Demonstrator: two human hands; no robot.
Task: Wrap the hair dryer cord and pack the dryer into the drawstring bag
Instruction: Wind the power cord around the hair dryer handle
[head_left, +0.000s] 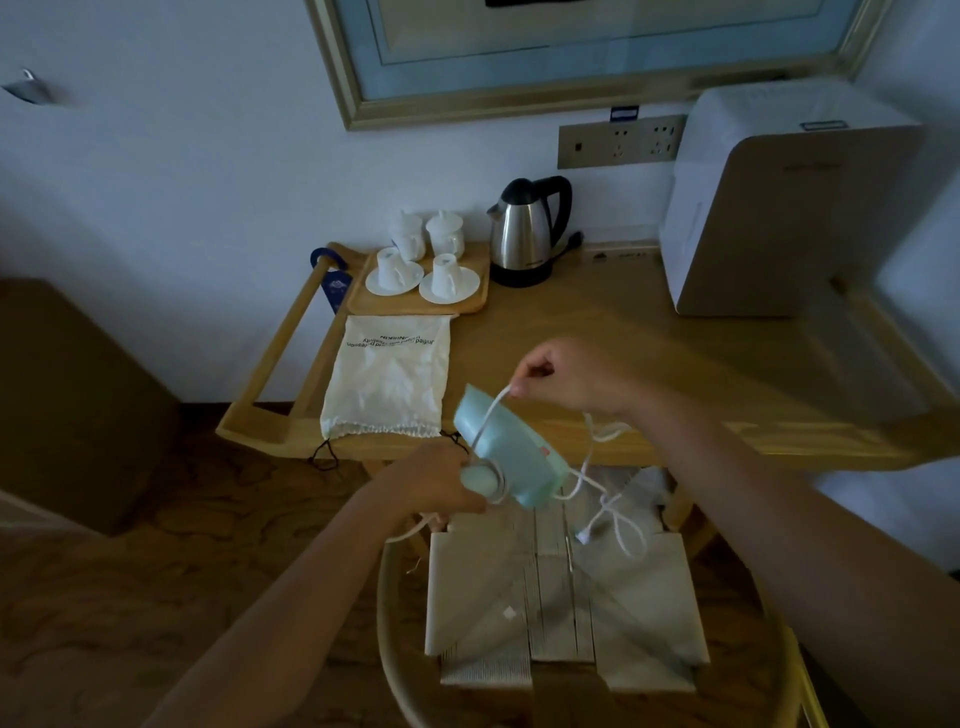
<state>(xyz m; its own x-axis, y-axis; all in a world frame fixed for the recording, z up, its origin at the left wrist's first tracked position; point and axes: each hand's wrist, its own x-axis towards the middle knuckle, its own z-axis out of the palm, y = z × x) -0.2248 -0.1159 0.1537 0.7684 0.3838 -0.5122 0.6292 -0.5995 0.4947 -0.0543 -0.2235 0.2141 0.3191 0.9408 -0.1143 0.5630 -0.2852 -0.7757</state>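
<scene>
— Nearest the camera, what is seen?
— Below the wooden table (675, 364), a chair with a woven pale seat (561, 613) and a curved wooden rim is seen, set on a patterned brown floor.

— And the task's things?
— Above the chair, just off the table's near edge, a pale blue hair dryer (511, 457) is held in the air. Its handle is gripped by the left hand (441, 480), fingers curled round it. The white cord (597, 483) is pinched between finger and thumb of the right hand (566, 376), raised over the table; one strand is drawn across the dryer body, and loose loops with the plug hang down over the chair seat.

— Where is the bag?
— A white drawstring bag (387, 376) is laid flat on the table's left part, its gathered mouth and black drawstrings at the near edge. Printed writing is seen on it upside down; it cannot be read with certainty.

— Farther back on the table?
— A wooden tray (467, 306) with white cups and saucers, a steel kettle (527, 228) with a black handle, and a white boxy appliance (779, 208) at the right are seen. A blue door hanger (332, 283) is hung on the table's left rail.

— And the wall behind the table?
— A socket panel (621, 143) and a gold-framed picture (571, 52) are mounted on a pale wall.
</scene>
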